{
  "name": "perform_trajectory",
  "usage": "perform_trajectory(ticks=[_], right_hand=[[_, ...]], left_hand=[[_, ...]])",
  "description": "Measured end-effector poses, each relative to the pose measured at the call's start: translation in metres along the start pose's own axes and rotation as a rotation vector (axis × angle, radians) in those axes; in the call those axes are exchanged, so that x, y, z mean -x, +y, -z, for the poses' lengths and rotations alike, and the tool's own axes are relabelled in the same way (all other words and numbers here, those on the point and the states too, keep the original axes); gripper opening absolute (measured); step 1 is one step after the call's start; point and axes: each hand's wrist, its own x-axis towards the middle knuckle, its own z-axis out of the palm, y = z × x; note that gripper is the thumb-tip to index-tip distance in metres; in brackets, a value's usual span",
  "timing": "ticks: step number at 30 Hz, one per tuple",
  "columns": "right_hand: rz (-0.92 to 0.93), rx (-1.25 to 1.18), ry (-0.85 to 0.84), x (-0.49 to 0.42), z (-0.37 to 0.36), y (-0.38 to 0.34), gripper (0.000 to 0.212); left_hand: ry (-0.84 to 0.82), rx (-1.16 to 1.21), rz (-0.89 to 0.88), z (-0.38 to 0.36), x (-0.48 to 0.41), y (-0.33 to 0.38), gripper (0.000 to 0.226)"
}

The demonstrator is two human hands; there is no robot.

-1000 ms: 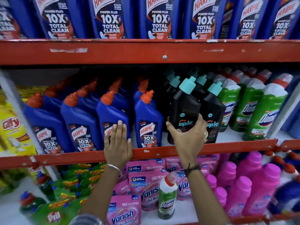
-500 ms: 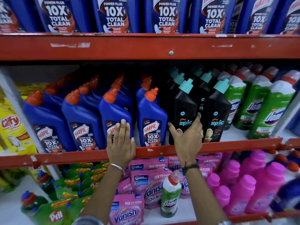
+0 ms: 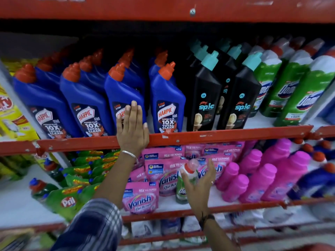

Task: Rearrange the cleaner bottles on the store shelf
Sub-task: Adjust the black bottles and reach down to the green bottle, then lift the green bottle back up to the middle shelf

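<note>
The left hand [image 3: 132,130] lay flat, fingers straight, against the label of the third blue Harpic bottle [image 3: 125,98] in the front row, its heel over the red shelf rail [image 3: 226,135]. At 3 o'clock of the Harpic row stood two black Spic bottles [image 3: 206,98], then green Domex bottles [image 3: 308,98]. On the shelf below, the right hand [image 3: 198,185], fingers spread, reached around a lone Domex bottle [image 3: 183,187] among pink Vanish pouches [image 3: 140,198]; contact was blurred.
</note>
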Motion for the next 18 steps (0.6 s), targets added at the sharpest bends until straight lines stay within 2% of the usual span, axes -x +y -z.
perform_trajectory(ticks=[2, 5, 14, 18], right_hand=[[-0.142, -0.001, -0.077, 0.012, -0.009, 0.022, 0.105], [-0.221, 0.032, -0.139, 0.023, -0.020, 0.040, 0.098], [-0.382, 0.040, -0.122, 0.021, -0.022, 0.069, 0.075], [-0.358, 0.024, -0.064, 0.015, -0.011, 0.057, 0.067]], left_hand=[[-0.012, 0.013, 0.007, 0.001, 0.001, 0.000, 0.065], [-0.025, 0.017, 0.010, 0.002, 0.002, 0.000, 0.065], [-0.033, 0.041, 0.009, 0.002, 0.000, -0.001, 0.066], [-0.033, 0.048, 0.010, 0.002, 0.000, -0.001, 0.065]])
